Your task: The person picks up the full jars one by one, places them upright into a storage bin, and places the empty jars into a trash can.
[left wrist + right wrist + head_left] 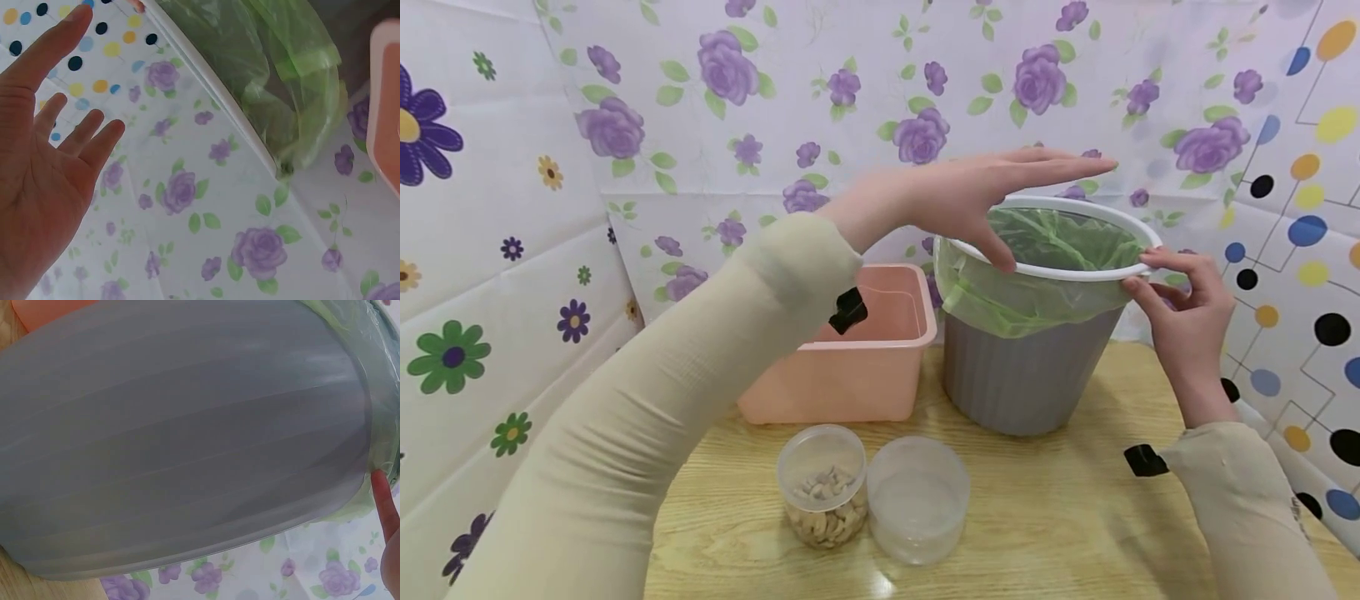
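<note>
A grey ribbed trash can (pixel 1030 367) stands at centre right in the head view. It is lined with a translucent green trash bag (pixel 1000 300), folded down outside, with a white rim ring (pixel 1075 274) round its top. My left hand (pixel 962 196) hovers over the ring's left side, fingers straight and thumb pointing down. In the left wrist view that hand (pixel 50 169) is spread beside the ring, holding nothing. My right hand (pixel 1198 308) pinches the ring's right side between thumb and fingers. The right wrist view shows one finger (pixel 386 506) against the bag; the rest is cut off.
Left of the can is a pink plastic bin (pixel 842 383), partly behind my left sleeve. In front stand a clear jar of cashews (pixel 823 500) and a clear round container (pixel 917 508), on a wooden tabletop (pixel 1037 517). A flowered sheet (pixel 820 83) hangs behind.
</note>
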Tool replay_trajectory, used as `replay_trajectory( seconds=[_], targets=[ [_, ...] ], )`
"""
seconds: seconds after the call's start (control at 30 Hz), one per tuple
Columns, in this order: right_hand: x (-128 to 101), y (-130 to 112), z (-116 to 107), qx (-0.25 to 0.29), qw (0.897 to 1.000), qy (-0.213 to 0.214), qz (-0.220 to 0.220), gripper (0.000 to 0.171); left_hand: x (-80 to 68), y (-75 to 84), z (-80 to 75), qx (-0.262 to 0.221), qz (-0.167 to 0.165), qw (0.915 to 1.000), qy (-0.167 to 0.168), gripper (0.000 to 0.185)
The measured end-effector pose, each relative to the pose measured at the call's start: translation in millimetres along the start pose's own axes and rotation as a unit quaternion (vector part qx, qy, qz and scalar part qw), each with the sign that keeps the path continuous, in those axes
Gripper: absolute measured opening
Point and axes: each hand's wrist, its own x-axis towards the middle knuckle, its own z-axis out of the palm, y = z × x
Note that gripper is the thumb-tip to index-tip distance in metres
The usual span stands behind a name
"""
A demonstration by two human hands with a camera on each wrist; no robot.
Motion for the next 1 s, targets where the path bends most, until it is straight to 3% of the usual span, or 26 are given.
replay_trajectory(
  seconds=[0.1, 0.47, 0.8, 1.0],
  targets=[
    [-1, 1, 0, 0.002, 1.0, -0.002, -0.001, 0.034, -4.5, 5.5, 5.8, -0.003, 0.03, 0.9993, 0.022, 0.106],
    [0, 2, 0, 0.01, 1.0, 0.001, -0.01, 0.034, -20.8, 29.4, 31.9, -0.057, 0.063, 0.9953, 0.047, 0.108],
    [-2, 3, 2, 0.031, 0.999, -0.001, -0.03, 0.033, -41.9, 35.2, 84.9, -0.127, 0.067, 0.9896, 0.009, 0.104],
    [-2, 2, 1, 0.025, 0.999, -0.002, -0.041, 0.034, -52.5, 40.3, 108.2, -0.144, 0.038, 0.9887, -0.011, 0.104]
  ],
)
